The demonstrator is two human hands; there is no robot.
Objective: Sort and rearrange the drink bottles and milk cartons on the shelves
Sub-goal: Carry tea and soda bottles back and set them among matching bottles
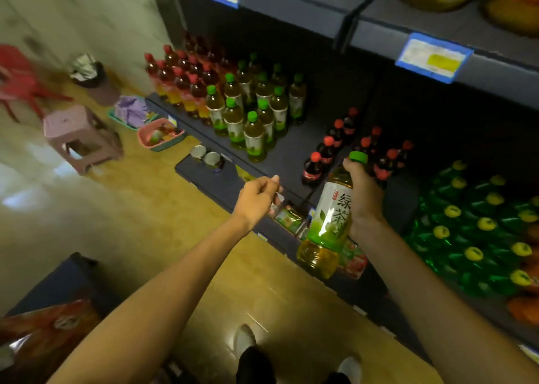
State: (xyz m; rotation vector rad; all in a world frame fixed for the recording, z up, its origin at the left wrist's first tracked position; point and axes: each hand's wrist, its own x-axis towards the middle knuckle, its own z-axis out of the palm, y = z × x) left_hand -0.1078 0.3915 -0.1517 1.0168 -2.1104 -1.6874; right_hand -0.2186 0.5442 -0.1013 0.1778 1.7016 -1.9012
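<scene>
My right hand [364, 194] grips a green tea bottle [329, 217] with a green cap by its neck and upper body, holding it in the air in front of the dark shelf [288, 156]. My left hand [258, 197] hovers left of it with fingers loosely curled and nothing in them. On the shelf stand several green-capped tea bottles [253, 115], several red-capped tea bottles [180, 77] to their left, and a few small cola bottles [329, 153] just behind the held bottle. Green soda bottles with yellow caps [478, 232] fill the shelf at right.
Snack packets [290, 219] lie on the lower shelf under my hands. Two cans [205, 156] sit on a low shelf end. On the floor at left are baskets [160, 136], a pink stool [81, 136], a red chair [17, 80] and a bin [87, 73]. An upper shelf with price tags [433, 57] overhangs.
</scene>
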